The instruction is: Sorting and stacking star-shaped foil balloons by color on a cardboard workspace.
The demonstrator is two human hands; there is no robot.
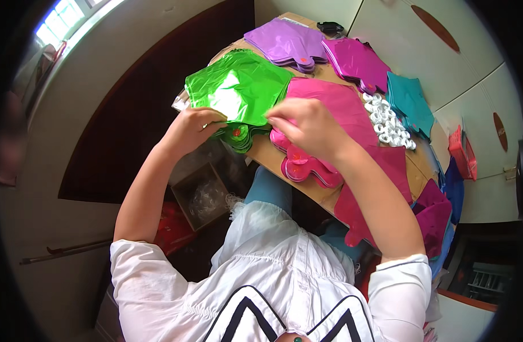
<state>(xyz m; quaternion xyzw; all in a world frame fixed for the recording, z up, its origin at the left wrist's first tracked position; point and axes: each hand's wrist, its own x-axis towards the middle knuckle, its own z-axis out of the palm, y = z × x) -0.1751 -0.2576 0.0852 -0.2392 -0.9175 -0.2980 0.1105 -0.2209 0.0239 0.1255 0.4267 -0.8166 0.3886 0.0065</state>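
A shiny green foil balloon (pixel 238 88) lies flat on top of a green stack at the near left of the wooden table (pixel 324 73). My left hand (pixel 194 128) grips its lower left edge. My right hand (pixel 307 125) pinches its lower right edge, fingers closed on the foil. Under my right hand lies a stack of pink foil balloons (pixel 330 105), with their round necks (pixel 307 168) hanging over the table's near edge.
Stacks of purple (pixel 284 41), magenta (pixel 358 61) and teal (pixel 409 100) foil balloons lie farther back. A heap of small white plastic pieces (pixel 389 122) sits to the right. An open cardboard box (pixel 201 196) stands on the floor by my left knee. A red basket (pixel 464 151) is at far right.
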